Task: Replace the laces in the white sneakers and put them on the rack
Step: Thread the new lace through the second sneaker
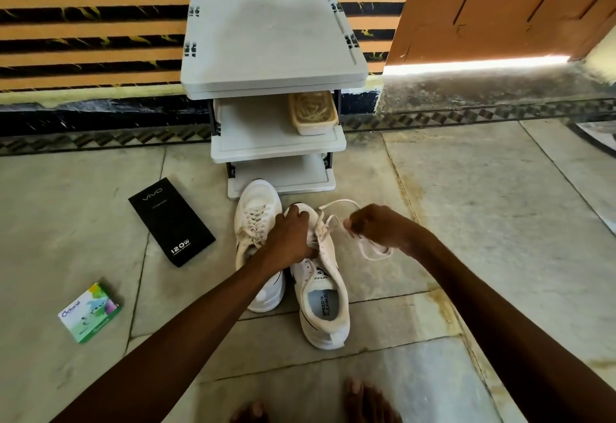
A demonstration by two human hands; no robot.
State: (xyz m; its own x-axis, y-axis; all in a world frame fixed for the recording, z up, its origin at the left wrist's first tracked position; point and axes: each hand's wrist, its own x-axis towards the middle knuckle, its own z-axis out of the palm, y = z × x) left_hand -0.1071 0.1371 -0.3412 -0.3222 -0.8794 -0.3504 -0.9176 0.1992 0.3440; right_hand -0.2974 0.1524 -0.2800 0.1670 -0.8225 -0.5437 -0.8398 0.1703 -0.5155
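floor (466, 189), stone tiles, both white sneakers side by side in front of the grey rack (273, 42), toes toward it.

far sneaker (258, 222): laced, toe just at the rack's bottom shelf. heel partly hidden by the left forearm.

near sneaker (321, 302): just right of the first, touching or nearly so. opening faces up, print readable on the insole.

left hand (290, 239): laid over the forepart of the near sneaker, fingers curled down round the toe, thumb at the eyelets, holding it.

right hand (376, 226): raised just right of that sneaker, fingers curled, pinching a white lace (345, 201). lace runs from the eyelets to the hand; one loop arcs above it, another hangs below the wrist.

rack: three shelves. middle shelf carries a beige tub (313, 112), contents not clear.

left of the sneakers: black box (171, 221) flat on the floor; further left and nearer, a small green and white carton (89, 312).

bare toes (356, 392) at the bottom edge.
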